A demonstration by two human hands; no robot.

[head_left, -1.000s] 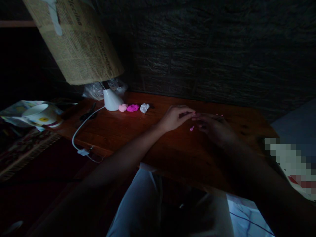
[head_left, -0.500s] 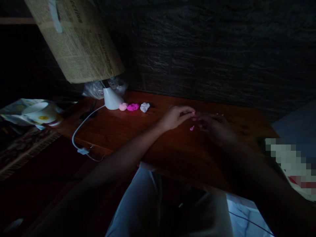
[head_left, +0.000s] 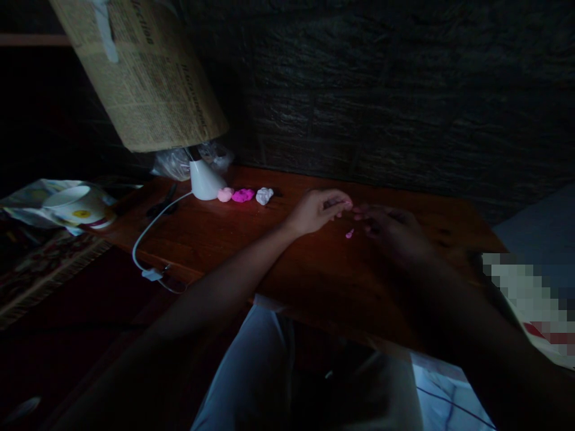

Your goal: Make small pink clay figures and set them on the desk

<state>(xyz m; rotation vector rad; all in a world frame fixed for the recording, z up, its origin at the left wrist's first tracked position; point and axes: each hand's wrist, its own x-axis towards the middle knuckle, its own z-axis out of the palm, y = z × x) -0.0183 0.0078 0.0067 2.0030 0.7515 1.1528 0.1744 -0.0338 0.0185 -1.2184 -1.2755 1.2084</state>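
Observation:
Over the wooden table, my left hand (head_left: 320,211) pinches a tiny pink piece of clay (head_left: 348,204) between thumb and fingertips. My right hand (head_left: 395,230) is just to its right, fingers curled with the tips drawn together; dim light hides whether anything is in them. A small gap shows between the two hands. Below them a small pink clay shape (head_left: 349,234) lies on the table. Farther left, in a row, sit a light pink clay lump (head_left: 225,194), a bright magenta clay lump (head_left: 243,196) and a whitish clay lump (head_left: 265,196).
A lamp with a newsprint shade (head_left: 148,78) and white base (head_left: 205,181) stands on the table (head_left: 309,281) at the left, its white cable (head_left: 137,242) hanging over the edge. A paper cup (head_left: 78,206) is far left. A dark brick wall (head_left: 341,102) rises behind.
My hands have parted slightly; the fingertips that met before now have a small gap. The pink piece stays at my left fingertips. The clay lumps have not moved.

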